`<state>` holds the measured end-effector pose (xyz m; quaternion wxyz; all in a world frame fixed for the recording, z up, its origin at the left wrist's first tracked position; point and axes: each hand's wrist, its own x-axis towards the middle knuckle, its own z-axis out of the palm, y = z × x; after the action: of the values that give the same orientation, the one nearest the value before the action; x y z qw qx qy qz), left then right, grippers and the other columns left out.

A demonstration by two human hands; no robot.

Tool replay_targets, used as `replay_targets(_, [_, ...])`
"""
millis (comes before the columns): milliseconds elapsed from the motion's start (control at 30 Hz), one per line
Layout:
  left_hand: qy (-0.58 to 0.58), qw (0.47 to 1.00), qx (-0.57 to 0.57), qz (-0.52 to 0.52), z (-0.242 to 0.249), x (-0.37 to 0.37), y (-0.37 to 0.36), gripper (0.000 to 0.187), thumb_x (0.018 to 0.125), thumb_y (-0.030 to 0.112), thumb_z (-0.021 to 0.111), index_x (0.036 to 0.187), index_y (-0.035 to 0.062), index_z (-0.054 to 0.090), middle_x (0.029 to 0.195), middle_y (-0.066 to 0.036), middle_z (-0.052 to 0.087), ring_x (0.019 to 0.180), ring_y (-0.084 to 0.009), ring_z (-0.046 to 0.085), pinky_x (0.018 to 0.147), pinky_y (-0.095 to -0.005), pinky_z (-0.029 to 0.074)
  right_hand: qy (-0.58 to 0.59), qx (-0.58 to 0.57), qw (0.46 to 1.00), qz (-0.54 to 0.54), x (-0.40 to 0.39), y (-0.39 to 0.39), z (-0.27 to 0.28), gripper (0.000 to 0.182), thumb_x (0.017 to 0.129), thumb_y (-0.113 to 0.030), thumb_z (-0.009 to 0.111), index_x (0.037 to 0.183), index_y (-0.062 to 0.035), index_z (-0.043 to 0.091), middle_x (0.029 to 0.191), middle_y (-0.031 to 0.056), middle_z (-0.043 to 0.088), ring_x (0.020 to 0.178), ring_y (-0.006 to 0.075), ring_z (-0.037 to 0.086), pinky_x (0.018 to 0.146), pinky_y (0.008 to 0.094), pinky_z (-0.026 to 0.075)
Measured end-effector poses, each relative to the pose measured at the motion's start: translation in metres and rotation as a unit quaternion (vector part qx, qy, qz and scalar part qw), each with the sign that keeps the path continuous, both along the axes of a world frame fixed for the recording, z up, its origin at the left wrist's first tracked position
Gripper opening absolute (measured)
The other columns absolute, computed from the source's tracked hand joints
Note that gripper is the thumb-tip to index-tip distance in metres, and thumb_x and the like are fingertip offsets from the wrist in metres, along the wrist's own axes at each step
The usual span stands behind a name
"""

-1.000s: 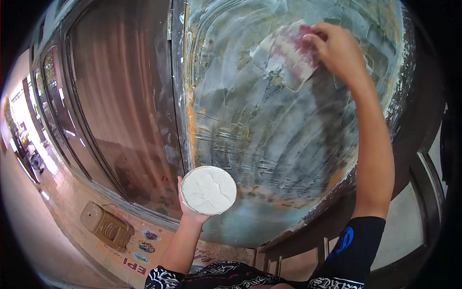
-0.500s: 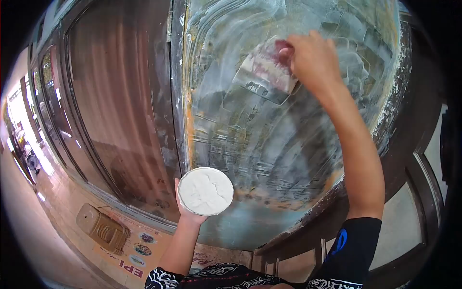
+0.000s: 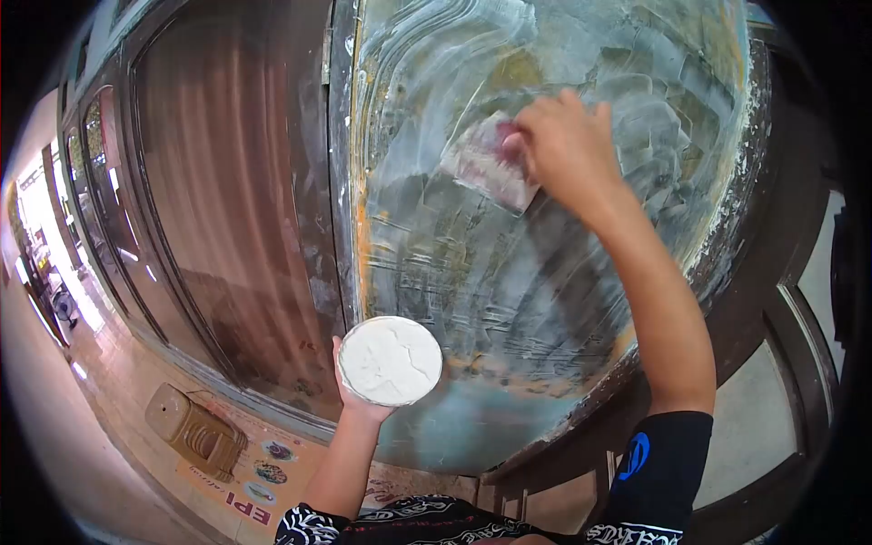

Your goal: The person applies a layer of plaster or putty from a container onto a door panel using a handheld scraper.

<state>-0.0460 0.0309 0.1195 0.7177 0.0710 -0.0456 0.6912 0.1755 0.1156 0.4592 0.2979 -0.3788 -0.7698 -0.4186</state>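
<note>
The scraper [image 3: 488, 163] is a flat, pale blade smeared with white filler and stained reddish near the grip; it lies pressed against the upper middle of the door panel [image 3: 545, 291], its lower edge slanting down to the right. The panel is a worn blue-grey surface streaked with broad white swipes and ridges of filler, with orange patches along its left edge and near its lower right edge. The round container [image 3: 390, 360] is full of white paste with a cracked, lumpy top, and it sits just off the panel's lower left corner.

To the left of the panel runs a dark vertical frame [image 3: 338, 136], then a brown door [image 3: 227, 182]. Most of the panel below the scraper is open surface, down to the curved lower edge.

The right hand [image 3: 563, 150] is raised high, arm stretched up from the black sleeve, fingers closed over the scraper's top end. The left hand [image 3: 359, 395] is held low with the palm up, fingers cupped tightly under the container. A brown crate [image 3: 195, 429] stands on the floor below, left
</note>
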Motion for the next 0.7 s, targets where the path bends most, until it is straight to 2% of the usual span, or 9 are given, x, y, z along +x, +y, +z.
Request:
replay_targets(33, [0.002, 1.000, 0.003, 0.000, 0.001, 0.000, 0.001, 0.081, 0.090, 0.071, 0.042, 0.142, 0.0083, 0.050, 0.143, -0.018, 0.051, 0.126, -0.0445, 0.051, 0.101, -0.0713, 0.039, 0.007, 0.094, 0.995, -0.028, 0.003, 0.007, 0.009, 0.023, 0.091, -0.034, 0.065, 0.101, -0.0155, 0.074, 0.094, 0.0045, 0.071, 0.104, 0.0246, 0.058, 0.089, 0.0502, 0.036])
replay_targets(133, [0.011, 1.000, -0.003, 0.005, 0.000, 0.001, 0.000, 0.080, 0.091, 0.071, 0.042, 0.141, 0.0090, 0.051, 0.142, -0.017, 0.053, 0.126, -0.0446, 0.051, 0.100, -0.0736, 0.037, 0.143, 0.172, 0.973, -0.046, 0.045, 0.006, 0.071, 0.026, 0.090, -0.039, 0.065, 0.095, -0.0150, 0.075, 0.085, 0.0046, 0.072, 0.096, 0.0243, 0.062, 0.084, 0.0494, 0.038])
replay_targets(167, [0.010, 1.000, -0.004, 0.004, -0.002, -0.001, 0.001, 0.080, 0.091, 0.071, 0.042, 0.141, 0.0090, 0.051, 0.142, -0.017, 0.053, 0.126, -0.0446, 0.051, 0.100, -0.0736, 0.037, 0.143, 0.171, 0.974, -0.047, 0.057, 0.001, 0.083, 0.026, 0.090, -0.039, 0.065, 0.095, -0.0150, 0.075, 0.085, 0.0046, 0.072, 0.096, 0.0243, 0.062, 0.084, 0.0494, 0.038])
replay_targets(233, [0.044, 0.999, 0.008, 0.031, -0.008, -0.002, 0.002, 0.079, 0.091, 0.070, 0.041, 0.140, 0.0096, 0.051, 0.141, -0.017, 0.053, 0.126, -0.0447, 0.051, 0.100, -0.0737, 0.037, 0.249, 0.000, 0.968, 0.035, 0.070, -0.010, 0.099, 0.028, 0.091, -0.039, 0.065, 0.095, -0.0133, 0.075, 0.080, 0.0055, 0.071, 0.082, 0.0233, 0.066, 0.083, 0.0476, 0.039])
replay_targets(267, [0.048, 0.998, 0.012, 0.033, -0.009, -0.001, 0.002, 0.079, 0.090, 0.071, 0.041, 0.140, 0.0101, 0.052, 0.141, -0.016, 0.054, 0.126, -0.0451, 0.051, 0.099, -0.0744, 0.037, 0.210, -0.035, 0.967, 0.140, 0.069, -0.007, 0.087, 0.028, 0.092, -0.038, 0.064, 0.094, -0.0124, 0.075, 0.076, 0.0053, 0.070, 0.073, 0.0218, 0.066, 0.083, 0.0446, 0.039])
replay_targets(367, [0.020, 0.999, -0.023, 0.026, -0.009, 0.000, 0.004, 0.079, 0.090, 0.071, 0.041, 0.140, 0.0105, 0.052, 0.141, -0.016, 0.053, 0.126, -0.0457, 0.051, 0.099, -0.0756, 0.036, 0.060, -0.022, 0.989, 0.135, 0.007, -0.024, 0.014, 0.021, 0.089, -0.031, 0.066, 0.093, -0.0115, 0.075, 0.088, 0.0050, 0.072, 0.089, 0.0243, 0.064, 0.089, 0.0501, 0.037])
replay_targets(500, [0.036, 0.999, -0.002, 0.018, -0.012, 0.001, 0.002, 0.080, 0.090, 0.071, 0.041, 0.141, 0.0106, 0.051, 0.142, -0.017, 0.053, 0.126, -0.0468, 0.051, 0.098, -0.0768, 0.036, -0.093, -0.037, 0.995, 0.018, -0.022, 0.001, -0.018, 0.012, 0.084, -0.024, 0.069, 0.088, -0.0163, 0.077, 0.092, 0.0036, 0.070, 0.108, 0.0269, 0.055, 0.093, 0.0577, 0.031])
replay_targets(633, [0.024, 0.999, -0.013, 0.042, -0.010, -0.003, -0.004, 0.079, 0.091, 0.071, 0.039, 0.139, 0.0085, 0.053, 0.139, -0.016, 0.056, 0.124, -0.0425, 0.053, 0.101, -0.0685, 0.040, 0.154, 0.016, 0.988, -0.005, 0.031, 0.001, 0.086, 0.020, 0.090, -0.032, 0.065, 0.090, -0.0150, 0.076, 0.085, 0.0029, 0.073, 0.094, 0.0235, 0.066, 0.092, 0.0566, 0.030])
replay_targets(700, [0.052, 0.997, 0.023, 0.043, -0.007, -0.008, -0.010, 0.077, 0.094, 0.068, 0.039, 0.138, 0.0066, 0.054, 0.138, -0.015, 0.057, 0.124, -0.0395, 0.054, 0.106, -0.0574, 0.042, 0.243, -0.012, 0.970, 0.015, 0.059, -0.005, 0.121, 0.027, 0.089, -0.035, 0.069, 0.098, -0.0101, 0.073, 0.084, 0.0044, 0.072, 0.076, 0.0255, 0.066, 0.089, 0.0466, 0.037])
